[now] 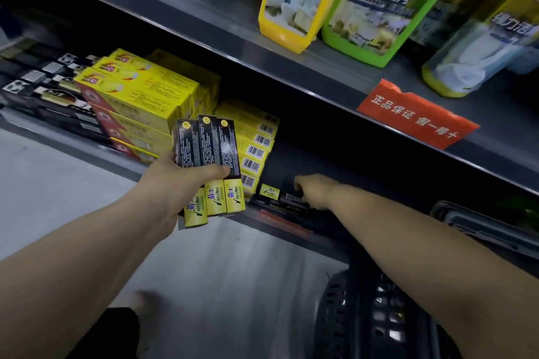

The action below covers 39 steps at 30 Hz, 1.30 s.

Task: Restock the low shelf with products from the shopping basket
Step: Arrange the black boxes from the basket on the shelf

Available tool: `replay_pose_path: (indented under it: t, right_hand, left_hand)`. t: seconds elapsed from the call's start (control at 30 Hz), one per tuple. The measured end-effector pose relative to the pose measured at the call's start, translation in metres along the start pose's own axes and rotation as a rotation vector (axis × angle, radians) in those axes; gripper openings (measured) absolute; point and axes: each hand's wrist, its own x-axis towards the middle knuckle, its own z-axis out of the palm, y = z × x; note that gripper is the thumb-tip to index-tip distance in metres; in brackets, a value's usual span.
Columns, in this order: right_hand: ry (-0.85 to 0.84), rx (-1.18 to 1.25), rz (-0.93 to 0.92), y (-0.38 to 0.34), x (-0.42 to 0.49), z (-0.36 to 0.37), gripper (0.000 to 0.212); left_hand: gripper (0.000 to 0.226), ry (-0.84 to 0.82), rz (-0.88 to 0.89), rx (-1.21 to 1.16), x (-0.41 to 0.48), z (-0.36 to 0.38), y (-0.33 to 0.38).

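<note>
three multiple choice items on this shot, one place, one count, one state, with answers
1. Where is the shopping basket? A) on the upper shelf B) low at the right, beneath the right arm C) far left
2. How many black and yellow boxes does the left hand show? A) one B) three C) six
3. The right hand is: A) hanging idle B) lifting a green bottle C) reaching to a flat box on the low shelf
Answers: 1 B, its mesh shows under that arm; 2 B, three tops fan out; 3 C, its fingers are at the box.
</note>
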Motion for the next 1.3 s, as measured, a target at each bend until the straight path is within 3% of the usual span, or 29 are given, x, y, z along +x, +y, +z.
replay_pose_path:
  t: [0.17, 0.37, 0.6, 0.73, 0.8, 0.87, 0.93, 0.97, 1.07, 1.13, 1.3]
  right_hand:
    - [-0.201, -0.066, -0.018, -0.006, 0.0, 0.013, 0.069]
    - [-0.117, -0.059, -0.077, -0.011, 0.001, 0.018, 0.055]
    - [-0.183, -0.034, -0.078, -0.012, 0.0, 0.017, 0.059]
    - [-0.19, -0.158, -0.053, -0.02, -0.009, 0.002, 0.062]
    - [-0.068, 0.035, -0.103, -0.029, -0.017, -0.017, 0.056]
    - [-0.012, 0.69, -0.172, -0.045, -0.031, -0.039, 0.047]
    - [-0.171, 1.324, -0.27, -0.059, -0.045, -0.052, 0.043]
    - [-0.235, 1.466, -0.324, -0.062, -0.049, -0.054, 0.044]
    - [-0.256, 1.454, -0.427, -0.06, -0.054, -0.054, 0.061]
    - [-0.202, 1.401, -0.385, -0.047, -0.053, -0.056, 0.071]
    - [0.184, 1.41, -0.047, -0.003, -0.035, -0.06, 0.049]
  left_hand:
    - [0.047, -0.002, 0.007, 0.024, 0.008, 0.012, -0.001]
    - [0.053, -0.011, -0.002, 0.03, 0.011, 0.015, -0.004]
    - [0.055, -0.005, 0.004, 0.046, 0.01, 0.018, -0.006]
    - [0.057, -0.01, 0.001, 0.054, 0.009, 0.02, -0.007]
    - [0.056, -0.012, 0.002, 0.05, 0.009, 0.02, -0.007]
    - [0.054, -0.018, 0.004, 0.038, 0.009, 0.021, -0.007]
    - [0.055, -0.057, 0.002, 0.036, 0.008, 0.022, -0.007]
    - [0.055, -0.086, 0.003, 0.045, 0.007, 0.024, -0.007]
    - [0.054, -0.13, 0.012, 0.073, 0.006, 0.029, -0.009]
    - [0.048, -0.083, 0.035, 0.082, 0.009, 0.031, -0.01]
    - [0.048, 0.027, 0.074, 0.106, 0.016, 0.03, -0.012]
